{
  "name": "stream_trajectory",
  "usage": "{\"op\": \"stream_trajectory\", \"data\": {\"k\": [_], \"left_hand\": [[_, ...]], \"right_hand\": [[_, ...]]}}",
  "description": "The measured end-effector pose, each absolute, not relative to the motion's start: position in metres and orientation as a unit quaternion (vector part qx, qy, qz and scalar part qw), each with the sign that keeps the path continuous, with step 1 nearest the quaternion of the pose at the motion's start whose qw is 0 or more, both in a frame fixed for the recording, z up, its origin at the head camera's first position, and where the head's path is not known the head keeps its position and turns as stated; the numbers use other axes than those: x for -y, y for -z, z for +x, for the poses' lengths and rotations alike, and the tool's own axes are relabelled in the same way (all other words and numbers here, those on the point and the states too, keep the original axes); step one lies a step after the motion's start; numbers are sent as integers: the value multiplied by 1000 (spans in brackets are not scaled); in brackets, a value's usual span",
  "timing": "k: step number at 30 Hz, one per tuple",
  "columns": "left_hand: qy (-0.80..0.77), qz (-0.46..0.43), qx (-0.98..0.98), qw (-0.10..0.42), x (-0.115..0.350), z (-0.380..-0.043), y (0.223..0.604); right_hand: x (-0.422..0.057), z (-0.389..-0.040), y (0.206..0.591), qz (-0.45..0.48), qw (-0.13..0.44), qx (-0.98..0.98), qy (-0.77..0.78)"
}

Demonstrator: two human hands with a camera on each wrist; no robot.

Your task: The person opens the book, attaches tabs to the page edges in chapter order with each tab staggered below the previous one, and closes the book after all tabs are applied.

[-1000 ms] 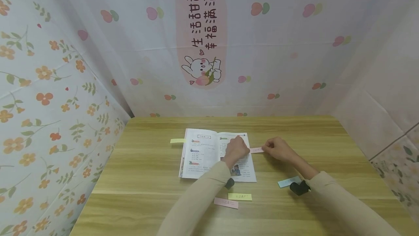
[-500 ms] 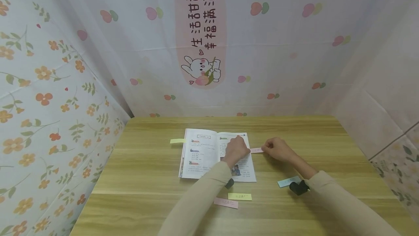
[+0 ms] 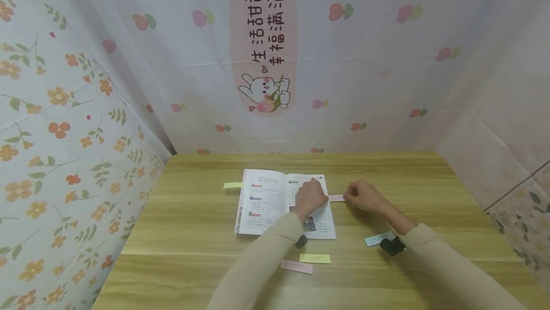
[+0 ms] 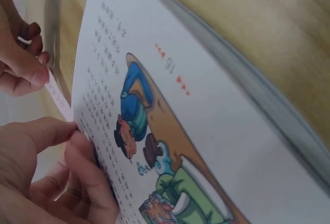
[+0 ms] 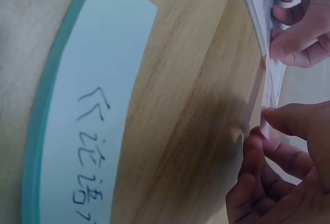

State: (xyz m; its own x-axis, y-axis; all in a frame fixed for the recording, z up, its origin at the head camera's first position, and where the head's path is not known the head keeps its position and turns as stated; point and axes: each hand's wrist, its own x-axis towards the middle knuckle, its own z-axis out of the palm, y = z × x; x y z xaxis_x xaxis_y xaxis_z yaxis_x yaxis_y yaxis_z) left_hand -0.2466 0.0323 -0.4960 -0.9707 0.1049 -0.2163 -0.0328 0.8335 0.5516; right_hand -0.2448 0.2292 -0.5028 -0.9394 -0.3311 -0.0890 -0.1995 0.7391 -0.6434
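An open book (image 3: 262, 207) lies on the wooden table, text and a coloured picture on its right page. From that page's right edge a pink sticky note (image 3: 336, 198) with handwriting sticks out sideways. My left hand (image 3: 310, 197) lies over the right page, thumb and forefinger pinching at the page edge where the note begins, as the left wrist view shows up close. The free outer end of the note is pinched between the thumb and fingers of my right hand (image 5: 283, 162). The strip is stretched nearly straight between the two hands.
A yellow sticky tab (image 3: 233, 185) juts from the book's left edge. In front of the book lie a yellow note pad (image 3: 315, 258) and a pink one (image 3: 296, 266). Near my right wrist is a blue note pad (image 3: 379, 238) with handwriting. Patterned curtains hang behind the table.
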Motion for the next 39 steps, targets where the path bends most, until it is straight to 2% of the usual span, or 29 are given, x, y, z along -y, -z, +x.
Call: {"op": "stream_trajectory", "data": {"k": [6,19,28,31,35,39], "left_hand": [[-290,17,-952,99,-30,-249,499],[-249,64,-959,116,-2,-242,487],[-224,155,-953,129,30,-216,478],[-202,193,-952,128,44,-204,475],[-165,232,-953,105,68,-189,473],[-143,261,-952,77,92,-178,475]], "right_hand": [[-226,-245,499,-177,57,-944,272],[-205,-229,495,-273,-121,-934,193],[-196,-218,494,-315,-165,-919,168],[-192,-212,493,-365,-149,-898,193],[-188,-201,491,-408,-56,-886,212],[-185,-194,492,-431,13,-881,192]]}}
